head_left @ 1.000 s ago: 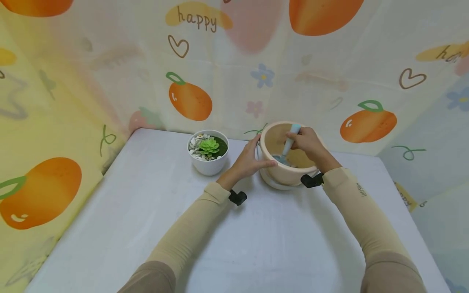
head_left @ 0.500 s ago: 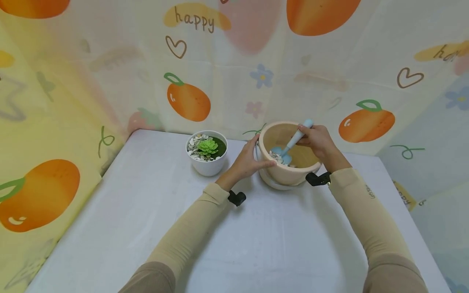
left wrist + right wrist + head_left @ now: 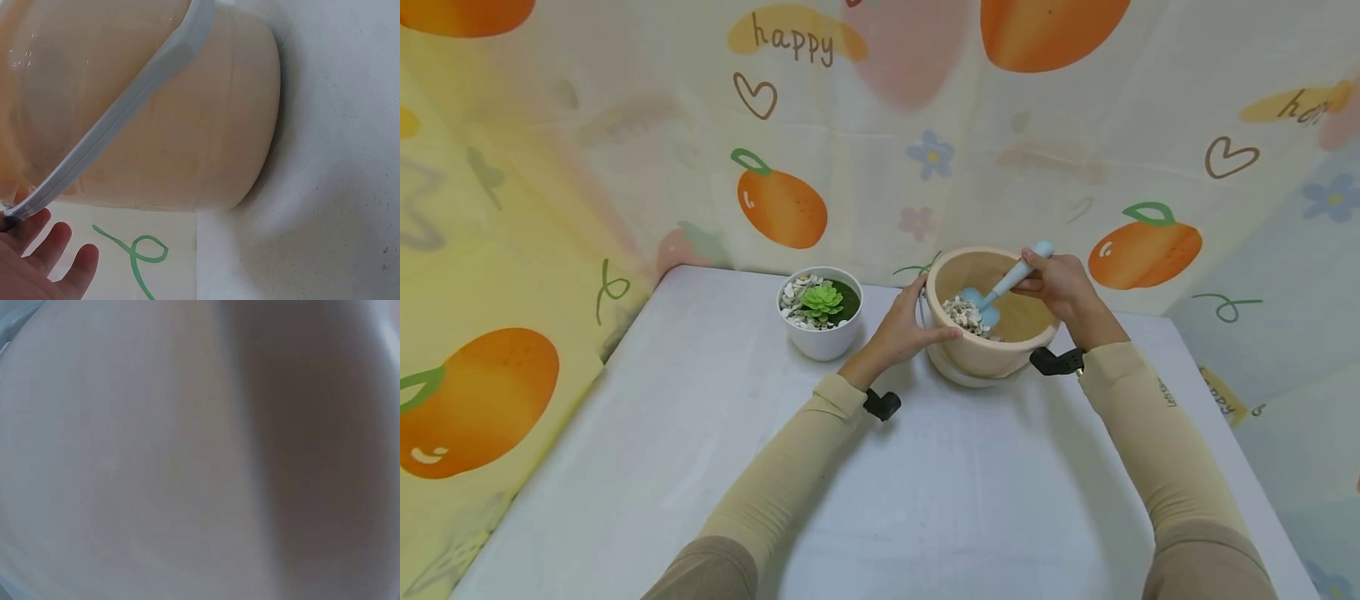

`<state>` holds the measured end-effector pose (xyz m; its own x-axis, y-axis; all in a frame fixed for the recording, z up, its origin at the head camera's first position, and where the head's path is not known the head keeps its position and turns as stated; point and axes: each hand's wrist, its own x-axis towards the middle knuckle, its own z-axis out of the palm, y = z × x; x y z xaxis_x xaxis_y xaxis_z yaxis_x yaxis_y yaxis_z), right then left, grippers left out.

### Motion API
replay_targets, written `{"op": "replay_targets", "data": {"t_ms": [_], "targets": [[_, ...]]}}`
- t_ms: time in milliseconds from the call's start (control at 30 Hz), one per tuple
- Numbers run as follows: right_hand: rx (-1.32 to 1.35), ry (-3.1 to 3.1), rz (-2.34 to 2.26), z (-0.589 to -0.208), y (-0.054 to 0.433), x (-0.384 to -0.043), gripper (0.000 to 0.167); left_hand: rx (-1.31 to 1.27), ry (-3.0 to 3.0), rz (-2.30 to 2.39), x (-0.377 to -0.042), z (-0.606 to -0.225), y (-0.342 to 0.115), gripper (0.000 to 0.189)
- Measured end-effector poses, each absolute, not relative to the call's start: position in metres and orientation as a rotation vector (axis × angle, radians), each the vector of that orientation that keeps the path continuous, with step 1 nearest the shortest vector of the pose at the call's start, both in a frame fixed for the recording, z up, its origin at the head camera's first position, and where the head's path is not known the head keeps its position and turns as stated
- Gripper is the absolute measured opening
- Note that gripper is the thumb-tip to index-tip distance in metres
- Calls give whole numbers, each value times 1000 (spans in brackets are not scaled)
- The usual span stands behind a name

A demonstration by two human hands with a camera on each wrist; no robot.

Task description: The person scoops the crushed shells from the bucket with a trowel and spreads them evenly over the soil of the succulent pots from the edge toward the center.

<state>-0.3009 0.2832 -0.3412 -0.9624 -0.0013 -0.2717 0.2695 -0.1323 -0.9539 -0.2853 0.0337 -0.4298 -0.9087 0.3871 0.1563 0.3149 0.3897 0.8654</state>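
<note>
A peach bucket (image 3: pixel 988 358) stands on the white table near the back wall, its pale handle (image 3: pixel 134 100) hanging down across the outside. My left hand (image 3: pixel 901 329) rests against the bucket's left side, thumb along the front rim and fingers spread toward the back. In the left wrist view, fingertips (image 3: pixel 56 240) are beside the handle's upper end. My right hand (image 3: pixel 1060 287) holds a small light-blue shovel (image 3: pixel 1011 279) by its handle, over the right rim. The shovel's blade is down inside, against whitish pebbles (image 3: pixel 961 313) gathered at the bucket's front left. Blurred bucket wall fills the right wrist view.
Left of the bucket stands a white pot (image 3: pixel 822 343) with a green succulent (image 3: pixel 822 298), white stones and dark green filling. A fruit-printed cloth (image 3: pixel 865 183) hangs directly behind the table (image 3: pixel 880 500) and along its sides.
My right hand has moved to the right, and the shovel now leans further that way. More of the pebbles show in the bucket. My left hand keeps its place on the bucket.
</note>
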Motion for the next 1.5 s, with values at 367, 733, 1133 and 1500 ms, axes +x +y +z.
{"op": "replay_targets", "data": {"t_ms": [367, 733, 1133, 1500], "targets": [[440, 1770, -2275, -336, 292, -302, 19, 605, 2555, 1551, -285, -431, 33, 109], [550, 1401, -2471, -327, 312, -299, 15, 622, 2556, 1554, -285, -430, 34, 110], [513, 1489, -2566, -332, 312, -289, 15, 626, 2547, 1550, -285, -430, 33, 110], [395, 1508, -2628, -341, 310, -286, 23, 606, 2528, 1540, -283, -427, 33, 112]]}}
